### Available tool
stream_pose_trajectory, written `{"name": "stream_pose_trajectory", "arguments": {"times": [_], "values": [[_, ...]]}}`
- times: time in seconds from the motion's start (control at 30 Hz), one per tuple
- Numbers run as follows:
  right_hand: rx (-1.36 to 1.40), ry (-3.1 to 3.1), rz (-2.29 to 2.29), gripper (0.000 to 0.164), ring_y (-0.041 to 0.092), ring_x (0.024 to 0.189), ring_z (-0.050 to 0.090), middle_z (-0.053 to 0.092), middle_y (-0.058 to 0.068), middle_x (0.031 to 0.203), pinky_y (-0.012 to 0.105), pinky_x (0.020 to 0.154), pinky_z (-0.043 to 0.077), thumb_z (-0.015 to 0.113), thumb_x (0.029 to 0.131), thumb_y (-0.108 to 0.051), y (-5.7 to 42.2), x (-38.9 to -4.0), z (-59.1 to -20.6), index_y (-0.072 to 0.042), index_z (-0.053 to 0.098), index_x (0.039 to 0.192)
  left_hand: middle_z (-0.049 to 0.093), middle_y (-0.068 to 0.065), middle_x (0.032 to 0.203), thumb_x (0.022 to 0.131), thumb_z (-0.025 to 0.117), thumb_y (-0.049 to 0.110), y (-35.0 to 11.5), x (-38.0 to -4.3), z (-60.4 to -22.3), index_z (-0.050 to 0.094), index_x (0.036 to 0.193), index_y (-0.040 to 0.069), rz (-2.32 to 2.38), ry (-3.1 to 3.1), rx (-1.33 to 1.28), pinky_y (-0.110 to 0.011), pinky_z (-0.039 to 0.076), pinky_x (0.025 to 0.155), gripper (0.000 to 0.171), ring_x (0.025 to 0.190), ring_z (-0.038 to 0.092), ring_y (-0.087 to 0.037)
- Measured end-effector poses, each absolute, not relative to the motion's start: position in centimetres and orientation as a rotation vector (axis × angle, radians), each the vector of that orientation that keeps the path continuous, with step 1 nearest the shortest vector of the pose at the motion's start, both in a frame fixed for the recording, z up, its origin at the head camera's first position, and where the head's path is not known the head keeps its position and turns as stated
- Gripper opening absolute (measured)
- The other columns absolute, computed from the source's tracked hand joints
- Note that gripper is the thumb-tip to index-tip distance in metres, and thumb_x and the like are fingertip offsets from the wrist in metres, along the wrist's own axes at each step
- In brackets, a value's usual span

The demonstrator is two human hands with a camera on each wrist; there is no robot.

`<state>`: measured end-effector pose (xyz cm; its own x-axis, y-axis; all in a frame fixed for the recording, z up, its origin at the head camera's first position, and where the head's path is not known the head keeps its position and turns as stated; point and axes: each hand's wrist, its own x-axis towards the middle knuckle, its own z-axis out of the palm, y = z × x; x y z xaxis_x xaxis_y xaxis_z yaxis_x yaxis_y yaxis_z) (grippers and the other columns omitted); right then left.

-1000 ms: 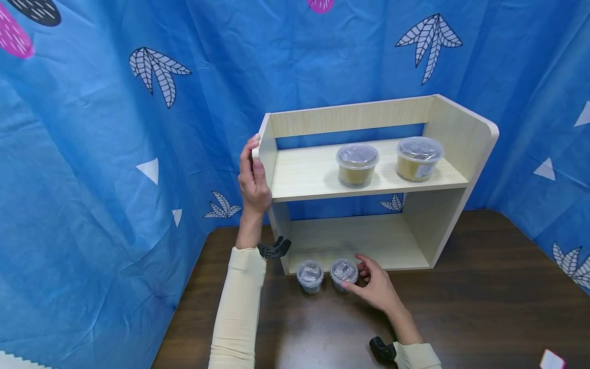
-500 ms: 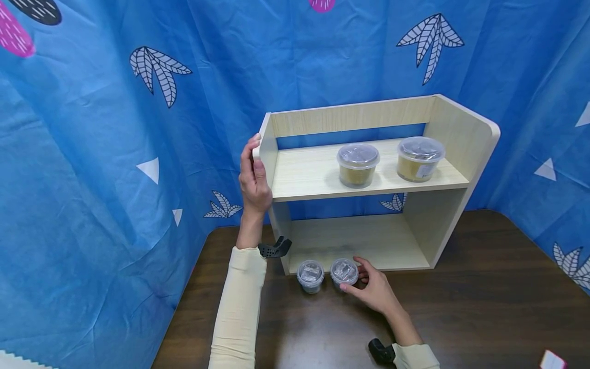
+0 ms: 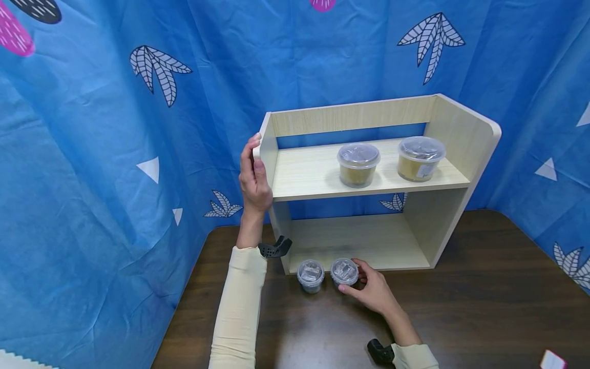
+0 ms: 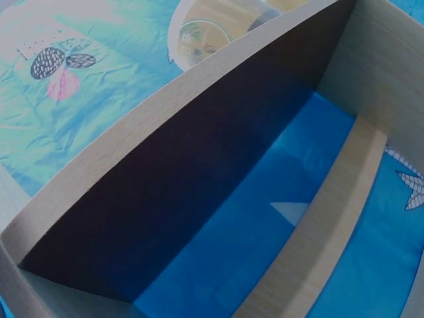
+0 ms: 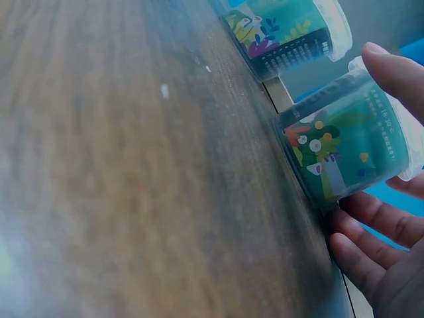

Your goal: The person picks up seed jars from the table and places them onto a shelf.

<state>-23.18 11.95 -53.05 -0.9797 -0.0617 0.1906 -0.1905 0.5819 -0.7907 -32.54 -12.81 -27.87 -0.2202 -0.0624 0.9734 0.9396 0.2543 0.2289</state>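
Observation:
My left hand (image 3: 254,184) holds the left side panel of a pale wooden two-tier shelf (image 3: 341,195), fingers on its outer side and thumb by the front edge. In front of the lower tier, my right hand (image 3: 374,292) grips a small clear-lidded tub (image 3: 344,270) from its right side. The right wrist view shows this tub (image 5: 348,136) with printed plants on its wall, the thumb by the lid and other fingers curled near the base. Just left of it stands a matching tub (image 3: 311,275), not touched. The left wrist view shows the shelf's boards (image 4: 311,245) but no hand.
Two larger lidded tubs with yellowish contents, one left (image 3: 358,165) and one right (image 3: 420,159), stand on the upper tier. The shelf rests on a dark wooden table (image 3: 484,307). Blue patterned cloth (image 3: 322,61) hangs behind and at both sides.
My right thumb and fingers have closed in slightly around the right-hand small tub, and that wrist has shifted a little left. The left hand and the tubs stay in place.

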Motion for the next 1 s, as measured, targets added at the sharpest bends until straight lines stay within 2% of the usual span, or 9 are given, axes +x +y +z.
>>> {"name": "stream_pose_trajectory", "arguments": {"times": [0.4, 0.67, 1.0], "values": [[0.199, -2.698, 1.343, 0.079, 0.023, 0.092, 0.063, 0.065, 0.013, 0.111, 0.042, 0.081, 0.054, 0.086, 0.074, -0.039, 11.85, -23.18, -52.91, 0.001, 0.053, 0.135, 0.045, -0.040, 0.131, 0.102, 0.037, 0.000, -12.77, -32.48, -27.81, 0.038, 0.124, -0.021, -1.190, -1.453, -0.880, -0.042, 0.043, 0.104, 0.030, 0.120, 0.048, -0.052], [0.185, -2.709, 1.346, 0.079, 0.022, 0.091, 0.062, 0.065, 0.013, 0.112, 0.040, 0.080, 0.054, 0.086, 0.074, -0.040, 11.79, -23.15, -52.79, 0.000, 0.054, 0.134, 0.045, -0.040, 0.132, 0.095, 0.037, -0.012, -12.78, -32.48, -27.83, 0.038, 0.124, -0.021, -1.193, -1.463, -0.874, -0.040, 0.042, 0.104, 0.030, 0.120, 0.048, -0.052], [0.178, -2.702, 1.344, 0.078, 0.021, 0.090, 0.061, 0.066, 0.012, 0.108, 0.039, 0.079, 0.053, 0.086, 0.074, -0.039, 11.88, -23.25, -52.90, 0.000, 0.054, 0.133, 0.044, -0.040, 0.132, 0.094, 0.037, -0.014, -12.80, -32.57, -27.91, 0.037, 0.124, -0.020, -1.193, -1.461, -0.873, -0.041, 0.042, 0.104, 0.031, 0.120, 0.048, -0.052]]}}
